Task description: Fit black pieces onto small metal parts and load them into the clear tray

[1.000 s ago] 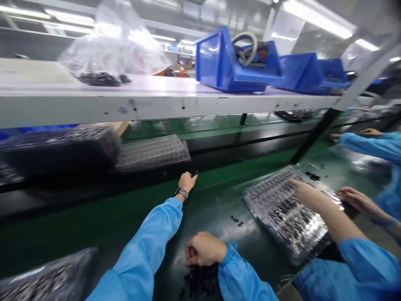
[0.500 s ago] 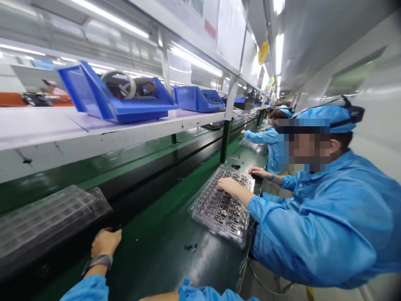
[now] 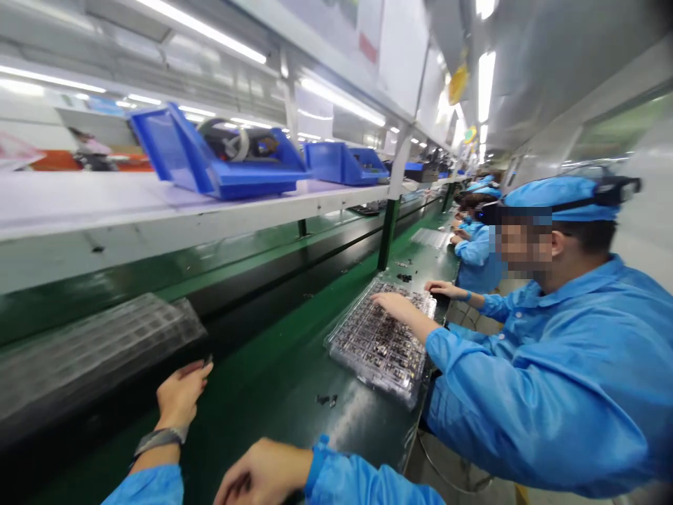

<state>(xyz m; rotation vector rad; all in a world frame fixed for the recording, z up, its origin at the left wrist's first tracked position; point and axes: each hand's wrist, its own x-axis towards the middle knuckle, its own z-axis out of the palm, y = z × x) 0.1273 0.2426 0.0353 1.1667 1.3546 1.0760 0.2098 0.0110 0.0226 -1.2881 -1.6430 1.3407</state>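
Observation:
My left hand (image 3: 181, 394) reaches out to the far edge of the green bench (image 3: 273, 393), a watch on its wrist. Its fingers are pinched together on a small dark part (image 3: 208, 360), right beside an empty clear plastic tray (image 3: 105, 344) lying on the black belt. My right hand (image 3: 263, 473) is low at the bottom edge, blurred, with its fingers curled downward; what they hold is hidden. Both my sleeves are light blue.
A person in blue at the right has both hands on a clear tray filled with dark parts (image 3: 368, 351). Two loose dark bits (image 3: 326, 400) lie on the bench. Blue bins (image 3: 221, 161) stand on the white shelf (image 3: 158, 217) above. More workers sit farther down.
The view swung right along the line, then a little back. My left hand stays at the clear tray with its pinch. My right hand dropped out of sight and has returned.

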